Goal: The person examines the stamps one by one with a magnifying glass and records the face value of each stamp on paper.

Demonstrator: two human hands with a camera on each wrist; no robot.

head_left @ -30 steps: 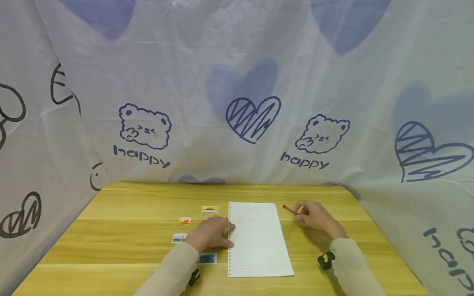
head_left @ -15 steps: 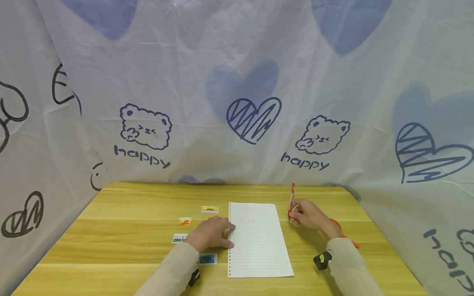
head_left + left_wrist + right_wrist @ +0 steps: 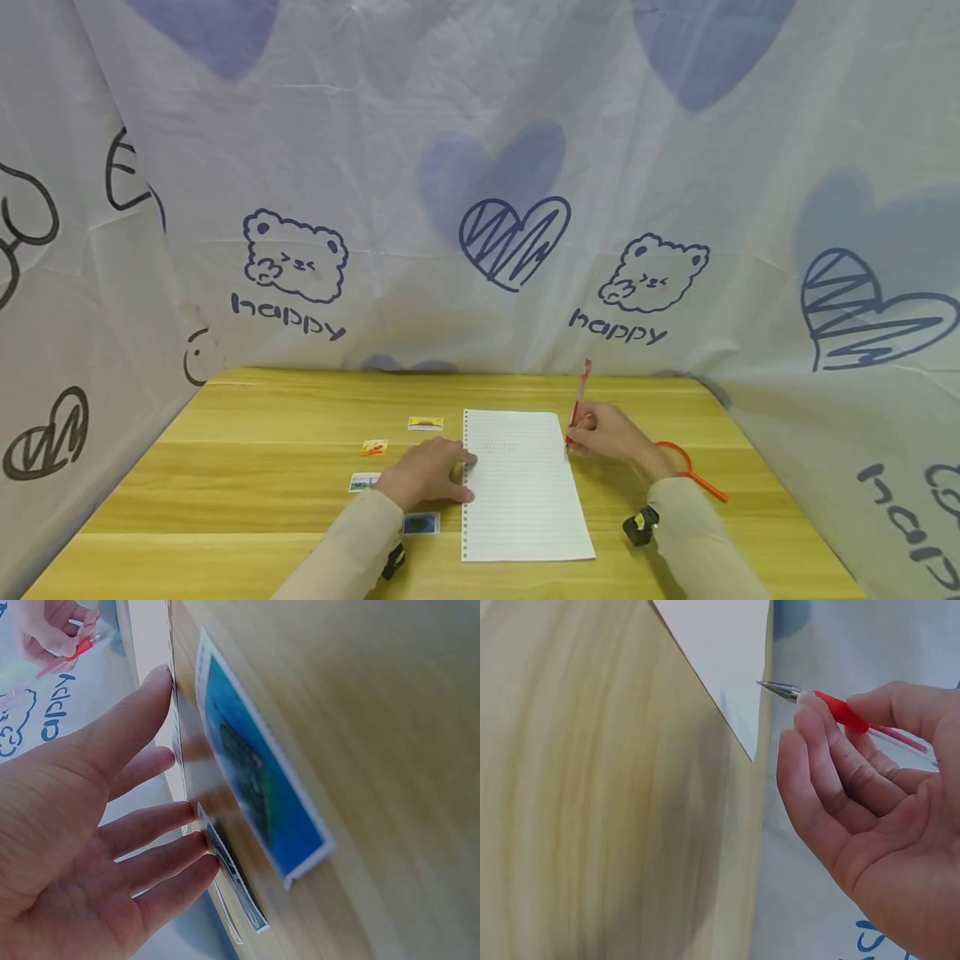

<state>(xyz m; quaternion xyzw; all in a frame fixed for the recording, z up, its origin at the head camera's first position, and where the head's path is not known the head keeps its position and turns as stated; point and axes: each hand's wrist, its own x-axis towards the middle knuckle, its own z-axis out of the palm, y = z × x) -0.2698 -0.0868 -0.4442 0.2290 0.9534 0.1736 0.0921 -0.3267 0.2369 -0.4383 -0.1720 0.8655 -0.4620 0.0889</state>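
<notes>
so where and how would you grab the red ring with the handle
Probably by the straight handle, coming from the right: it juts out to the right and toward the near side, away from the right wrist, which appears to hide part of the ring.

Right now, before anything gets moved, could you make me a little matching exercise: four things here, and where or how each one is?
Things
1. red pen
2. lined sheet
3. blue card
4. orange-red loop with a handle

Places and states
A. white, with holes along its left edge
B. on the table, right of the sheet
C. gripped in the right hand
D. on the table, left of the sheet

Pairs: 1-C, 2-A, 3-D, 4-B
</notes>
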